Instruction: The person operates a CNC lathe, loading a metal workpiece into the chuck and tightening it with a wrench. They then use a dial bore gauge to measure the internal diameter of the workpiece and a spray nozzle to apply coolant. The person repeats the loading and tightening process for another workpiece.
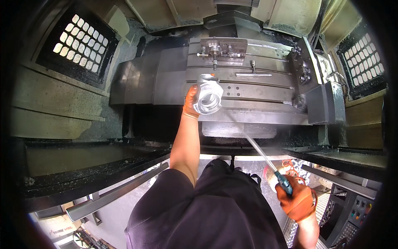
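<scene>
My left hand (190,103), in an orange glove, is closed around a shiny machined metal part (207,86) with a round stepped bore. It holds the part up over the front of the slotted machine table (259,93), with the bore turned toward me. At the lower right, my right hand (297,202), also in an orange glove, grips an air blow gun (283,182) with a dark green body. Its long thin tube slants up and left, and the tip ends just below and to the right of the part. Whether the tip touches the part is hard to see.
A clamping fixture (224,50) with bolts stands at the back of the table. In front of it lies a T-handle wrench (253,74). An upright fixture plate (304,62) borders the right end. A coiled orange hose (290,166) and a control panel (358,211) are at lower right.
</scene>
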Tool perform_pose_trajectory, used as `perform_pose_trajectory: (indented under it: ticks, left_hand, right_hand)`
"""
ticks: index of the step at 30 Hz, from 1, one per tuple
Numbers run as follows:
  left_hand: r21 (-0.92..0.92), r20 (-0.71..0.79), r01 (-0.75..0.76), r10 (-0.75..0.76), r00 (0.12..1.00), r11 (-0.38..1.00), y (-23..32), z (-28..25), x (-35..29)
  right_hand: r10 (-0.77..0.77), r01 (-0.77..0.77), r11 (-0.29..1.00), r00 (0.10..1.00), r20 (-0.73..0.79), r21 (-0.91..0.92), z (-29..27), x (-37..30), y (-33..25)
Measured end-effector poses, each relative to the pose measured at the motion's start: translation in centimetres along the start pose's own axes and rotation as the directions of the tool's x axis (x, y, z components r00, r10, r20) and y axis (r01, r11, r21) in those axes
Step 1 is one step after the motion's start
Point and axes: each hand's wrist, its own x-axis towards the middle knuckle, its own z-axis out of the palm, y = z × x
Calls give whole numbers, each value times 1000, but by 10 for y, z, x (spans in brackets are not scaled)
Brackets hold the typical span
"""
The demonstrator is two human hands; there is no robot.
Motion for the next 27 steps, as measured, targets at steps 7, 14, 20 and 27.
perform_pose_trajectory:
  ticks: [7,14,20,27]
  left_hand:
    - [217,-27,0,6,1000,976,9,-1,-2]
    - [179,-123,-14,36,992,984,2,5,-4]
    - [37,-189,-121,126,974,992,-13,-19,1]
    - [-26,-136,-158,154,979,987,-18,-10,2]
  right_hand:
    - [67,-72,988,997,37,138,6,6,-1]
    - [123,-124,989,992,23,74,0,19,-13]
    - [-11,4,998,991,-132,-56,7,20,-15]
    - [181,-151,977,961,-210,150,4,22,-14]
